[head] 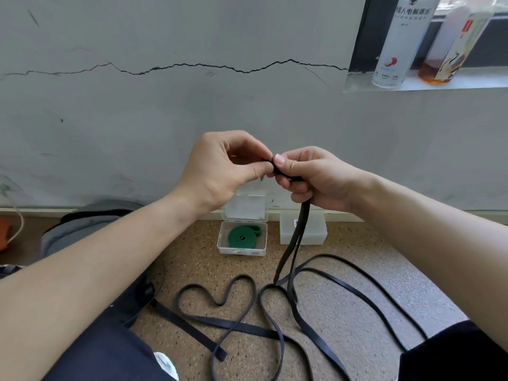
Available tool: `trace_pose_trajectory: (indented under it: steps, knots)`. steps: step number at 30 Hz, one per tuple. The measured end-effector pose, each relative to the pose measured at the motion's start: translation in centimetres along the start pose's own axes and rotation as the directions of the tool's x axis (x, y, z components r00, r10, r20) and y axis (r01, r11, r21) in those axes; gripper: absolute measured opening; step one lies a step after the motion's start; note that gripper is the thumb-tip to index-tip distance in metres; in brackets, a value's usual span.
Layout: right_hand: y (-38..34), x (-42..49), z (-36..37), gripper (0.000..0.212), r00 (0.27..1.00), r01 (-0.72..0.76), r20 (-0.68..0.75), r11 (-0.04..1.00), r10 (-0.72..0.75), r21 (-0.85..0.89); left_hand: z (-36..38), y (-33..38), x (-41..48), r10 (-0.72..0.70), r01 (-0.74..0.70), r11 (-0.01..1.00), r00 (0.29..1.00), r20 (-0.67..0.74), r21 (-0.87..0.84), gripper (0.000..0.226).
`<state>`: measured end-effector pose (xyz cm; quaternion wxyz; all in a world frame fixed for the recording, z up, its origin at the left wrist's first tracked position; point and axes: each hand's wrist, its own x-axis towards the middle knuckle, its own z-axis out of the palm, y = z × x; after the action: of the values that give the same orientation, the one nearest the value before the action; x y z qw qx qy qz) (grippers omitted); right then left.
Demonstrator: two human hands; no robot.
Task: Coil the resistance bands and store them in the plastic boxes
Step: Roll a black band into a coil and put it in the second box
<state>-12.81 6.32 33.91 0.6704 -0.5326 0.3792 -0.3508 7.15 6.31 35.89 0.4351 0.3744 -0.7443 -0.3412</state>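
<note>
both my hands are up in front of the wall: my left hand (220, 171) pinches the folded end of the black resistance band (300, 224) between thumb and fingertips, and my right hand (313, 180) pinches the same end from the other side, its lower fingers curled round the two strands that drop from it. those strands hang across the front of a closed plastic box (313, 232) on the right and cover part of it; the rest of the band sprawls in loose loops over the near floor, between my knees. just left of the closed box, an open plastic box (242, 251) sits against the wall with its lid (244, 207) tipped up behind it and a coiled green band (242, 237) lying inside; my left wrist hides the top of that lid. the floor (343, 320) is speckled brown, the wall grey with a long crack (192, 66) running across it. far right, a ledge (426, 83) carries a white can (395, 45) and a bottle of amber liquid (445, 56), both cut off at the top. at the left lies a grey bundle (82, 226), partly behind my forearm, and an orange thing (4, 232) at the frame's edge that i can't make out. how much band is wound between my fingertips i cannot tell.
</note>
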Motion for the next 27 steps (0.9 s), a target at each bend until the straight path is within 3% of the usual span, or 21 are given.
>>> trace_pose_trajectory:
  steps: [3, 6, 9, 15, 19, 24, 27]
  knots:
    - [-0.1, 0.2, 0.5, 0.019, 0.999, 0.042, -0.002, 0.996, -0.042, 0.083, 1.2, 0.2, -0.3, -0.184, 0.146, 0.933, 0.979, -0.087, -0.329, 0.020]
    - [0.1, 0.4, 1.0, 0.019, 0.999, 0.043, -0.009, 0.989, -0.042, 0.140, 1.8, 0.2, 0.0, -0.239, 0.175, 0.908, 0.963, -0.128, -0.380, 0.018]
    - [0.3, 0.6, 1.1, 0.022, 1.000, 0.016, -0.018, 0.992, -0.014, 0.129, 1.2, 0.1, 0.4, -0.169, 0.132, 0.958, 0.978, -0.125, -0.256, 0.019]
    - [-0.2, 0.2, 0.3, 0.041, 0.994, -0.106, -0.051, 0.974, 0.098, -0.200, -0.2, -0.4, 0.4, -0.016, 0.018, 0.990, 1.000, -0.016, 0.143, 0.035]
    - [-0.7, -0.1, 0.0, 0.044, 0.989, -0.138, -0.086, 0.941, 0.117, -0.309, -0.3, -0.1, 0.4, 0.059, -0.080, 0.933, 0.996, 0.071, 0.350, 0.039]
    - [-0.4, 0.1, 0.8, 0.063, 0.985, -0.122, -0.164, 0.897, 0.056, -0.424, 0.2, 0.4, 0.8, 0.058, -0.160, 0.825, 0.978, 0.202, 0.542, 0.044]
    - [0.0, 0.4, 1.0, 0.058, 0.980, -0.135, -0.193, 0.881, 0.051, -0.454, 0.7, 0.7, 0.9, 0.058, -0.236, 0.740, 0.955, 0.289, 0.630, 0.042]
